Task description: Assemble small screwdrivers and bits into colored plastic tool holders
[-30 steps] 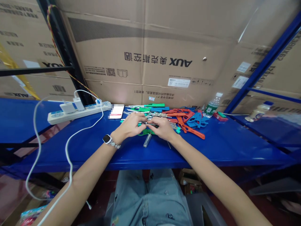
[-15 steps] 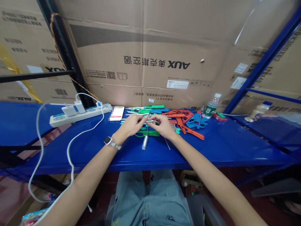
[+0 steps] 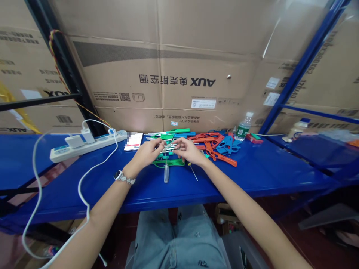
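Observation:
My left hand (image 3: 148,151), with a watch and bracelet at the wrist, is closed in a pinch among small metallic pieces. Facing it, my right hand (image 3: 188,150) has its fingers pressed together on something too small to make out. Just below the hands, a clear-handled tool (image 3: 166,173) points its handle toward me. A thin rod with a yellow end (image 3: 193,172) lies beside my right hand. Green plastic parts (image 3: 176,163) are behind and under the hands. Orange gun-shaped parts (image 3: 221,157) and blue ones (image 3: 228,145) are heaped to the right.
A white power strip (image 3: 86,145) with cables lies on the left of the blue table (image 3: 263,172). A white card (image 3: 134,142) is behind my left hand. At the right stand a water bottle (image 3: 244,127) and a blue-capped bottle (image 3: 297,130). Cardboard (image 3: 179,48) backs the table.
The view has shifted slightly. My hands have moved a little apart, with thin pieces between them, and the yellow end of the rod now shows beside my right hand.

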Action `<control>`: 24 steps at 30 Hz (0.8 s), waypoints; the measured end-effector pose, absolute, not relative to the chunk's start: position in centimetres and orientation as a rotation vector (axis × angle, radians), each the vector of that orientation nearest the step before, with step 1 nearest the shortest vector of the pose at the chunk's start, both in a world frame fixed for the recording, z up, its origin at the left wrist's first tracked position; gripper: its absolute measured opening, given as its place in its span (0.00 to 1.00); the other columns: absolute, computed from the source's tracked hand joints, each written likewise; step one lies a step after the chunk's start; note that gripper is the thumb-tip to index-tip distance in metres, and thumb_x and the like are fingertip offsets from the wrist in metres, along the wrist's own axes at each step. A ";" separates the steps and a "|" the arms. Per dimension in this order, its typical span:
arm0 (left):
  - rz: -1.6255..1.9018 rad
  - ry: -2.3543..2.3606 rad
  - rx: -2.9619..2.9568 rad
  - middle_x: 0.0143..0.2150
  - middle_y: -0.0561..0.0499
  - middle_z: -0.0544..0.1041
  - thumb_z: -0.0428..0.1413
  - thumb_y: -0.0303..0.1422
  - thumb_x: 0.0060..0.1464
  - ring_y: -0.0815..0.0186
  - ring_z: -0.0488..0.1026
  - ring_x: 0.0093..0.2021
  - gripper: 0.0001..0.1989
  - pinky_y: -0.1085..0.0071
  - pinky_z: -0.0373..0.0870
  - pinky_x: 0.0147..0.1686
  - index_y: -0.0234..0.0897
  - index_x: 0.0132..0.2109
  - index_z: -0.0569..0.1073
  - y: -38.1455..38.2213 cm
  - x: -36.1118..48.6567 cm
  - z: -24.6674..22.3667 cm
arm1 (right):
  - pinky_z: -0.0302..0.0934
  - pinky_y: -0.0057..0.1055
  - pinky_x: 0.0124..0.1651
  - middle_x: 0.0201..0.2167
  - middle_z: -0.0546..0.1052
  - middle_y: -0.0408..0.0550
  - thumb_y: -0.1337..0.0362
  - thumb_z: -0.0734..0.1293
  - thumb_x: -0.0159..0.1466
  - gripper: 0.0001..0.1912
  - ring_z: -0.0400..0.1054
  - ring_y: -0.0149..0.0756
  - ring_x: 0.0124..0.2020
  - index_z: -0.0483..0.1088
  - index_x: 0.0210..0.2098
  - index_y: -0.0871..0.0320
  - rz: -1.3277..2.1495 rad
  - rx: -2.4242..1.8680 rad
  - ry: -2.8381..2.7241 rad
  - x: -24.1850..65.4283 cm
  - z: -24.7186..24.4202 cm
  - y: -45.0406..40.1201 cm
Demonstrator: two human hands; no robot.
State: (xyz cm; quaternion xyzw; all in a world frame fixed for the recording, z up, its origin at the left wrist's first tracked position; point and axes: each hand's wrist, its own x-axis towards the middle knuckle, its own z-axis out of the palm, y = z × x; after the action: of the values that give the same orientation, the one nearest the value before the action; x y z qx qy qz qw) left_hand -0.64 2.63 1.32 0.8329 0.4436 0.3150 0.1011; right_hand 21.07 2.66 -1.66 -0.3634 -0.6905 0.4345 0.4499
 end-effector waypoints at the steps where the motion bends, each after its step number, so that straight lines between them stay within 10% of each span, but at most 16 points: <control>1: 0.925 1.343 2.455 0.30 0.49 0.78 0.45 0.41 0.65 0.61 0.72 0.29 0.19 0.70 0.57 0.29 0.37 0.43 0.77 2.6 -0.8 1.4 | 0.60 0.24 0.17 0.32 0.73 0.42 0.64 0.73 0.58 0.15 0.68 0.29 0.22 0.69 0.43 0.55 1.074 -0.909 -1.701 21.2 -1.6 2.8; 24: 1.031 1.259 2.323 0.19 0.55 0.69 0.51 0.33 0.53 0.69 0.63 0.19 0.11 0.72 0.55 0.22 0.35 0.37 0.78 3.4 -1.7 0.6 | 0.59 0.21 0.16 0.19 0.70 0.34 0.53 0.71 0.65 0.16 0.63 0.26 0.16 0.68 0.46 0.54 1.219 -0.958 -1.698 21.2 -1.0 2.0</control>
State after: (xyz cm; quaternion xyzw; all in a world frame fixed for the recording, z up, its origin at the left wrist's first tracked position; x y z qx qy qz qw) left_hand -1.68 3.37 0.62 0.8095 0.4386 0.3594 0.1521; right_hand 21.19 1.99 -1.00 -0.3800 -0.6741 0.4838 0.4087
